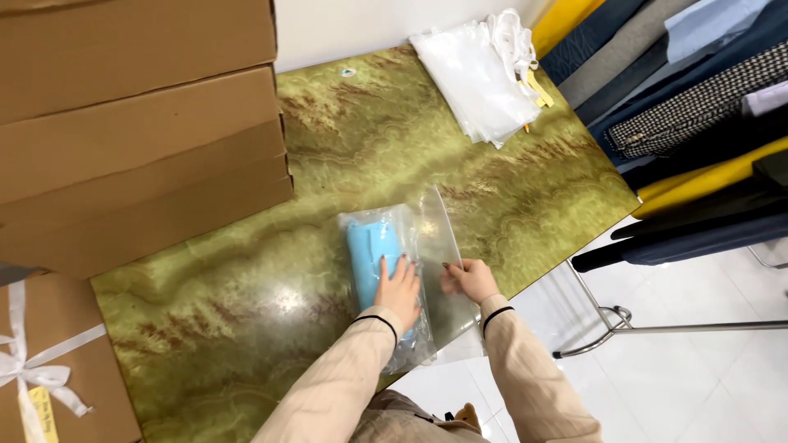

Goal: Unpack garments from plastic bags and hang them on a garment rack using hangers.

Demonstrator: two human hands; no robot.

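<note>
I am pressing my left hand point(400, 289) flat, fingers together, on a folded blue cloth point(371, 256) that is lying inside a clear plastic bag point(410, 238) on the green marbled desk point(246, 295). My right hand point(468, 280) is sitting just beside the left, its fingertips pinching the bag's loose flap, which is standing up slightly past them. Well beyond both hands, toward the far desk edge, a stack of clear bags point(480, 78) is lying. Far off to the left of my left hand, brown cardboard boxes point(139, 131) are piled, and nearer me a box tied with white ribbon point(41, 373) is resting.
</note>
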